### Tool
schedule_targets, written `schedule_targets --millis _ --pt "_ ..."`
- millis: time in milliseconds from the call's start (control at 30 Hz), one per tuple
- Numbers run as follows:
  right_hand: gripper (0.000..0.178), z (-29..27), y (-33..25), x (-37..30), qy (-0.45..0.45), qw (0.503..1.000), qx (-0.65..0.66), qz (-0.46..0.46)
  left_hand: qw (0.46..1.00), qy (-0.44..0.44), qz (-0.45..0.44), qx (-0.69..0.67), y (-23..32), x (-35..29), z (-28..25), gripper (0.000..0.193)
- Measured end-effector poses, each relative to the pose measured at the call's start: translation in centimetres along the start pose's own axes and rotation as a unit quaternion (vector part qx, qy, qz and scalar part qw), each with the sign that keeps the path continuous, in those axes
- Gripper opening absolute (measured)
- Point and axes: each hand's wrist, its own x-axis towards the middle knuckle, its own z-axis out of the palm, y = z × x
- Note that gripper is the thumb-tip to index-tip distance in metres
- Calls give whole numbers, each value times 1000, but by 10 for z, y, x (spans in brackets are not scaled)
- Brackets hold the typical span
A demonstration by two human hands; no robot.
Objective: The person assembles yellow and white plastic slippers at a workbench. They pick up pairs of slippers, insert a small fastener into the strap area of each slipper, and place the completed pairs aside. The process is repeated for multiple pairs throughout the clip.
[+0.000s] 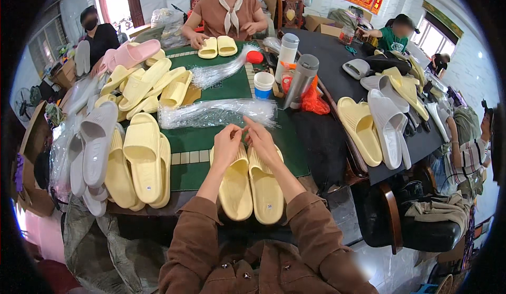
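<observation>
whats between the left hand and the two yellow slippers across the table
In the head view, a bundle of clear plastic strands beyond the left hand, then a second bundle nearer the yellow slippers, both on the green mat.

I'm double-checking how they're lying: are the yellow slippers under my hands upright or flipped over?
Upright: the yellow slippers show their insoles facing up, with straps on top.

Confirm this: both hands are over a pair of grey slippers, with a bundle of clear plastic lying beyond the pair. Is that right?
Not quite: the slippers are pale yellow, not grey, as the head view shows. The rest is right: the left hand and right hand are over the pair, and the bundle of clear plastic lies beyond it.
</observation>
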Motion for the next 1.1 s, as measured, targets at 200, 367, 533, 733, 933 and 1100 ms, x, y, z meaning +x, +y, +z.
schedule_targets --millis 200,367,533,733,933,1100 --pt "27 -1 -6 -3 6 998 -28 56 999 22 -12 -37 0 -6 1 12" --pt "12 0 -13 -4 17 997 -72 11 1000 22 7 16 -1 -7 2 12" --pt "11 1 -11 -4 27 997 -76 -4 999 26 22 0 0 -8 3 12" --pt "13 2 -4 -3 25 998 -66 5 998 25 36 40 -2 -10 4 10" --pt "15 2 0 -3 22 994 -92 -59 998 25 41 33 -10 -10 4 9" --pt "13 2 -1 -4 34 995 -92 -26 998 17 38 39 -6 -10 5 10"
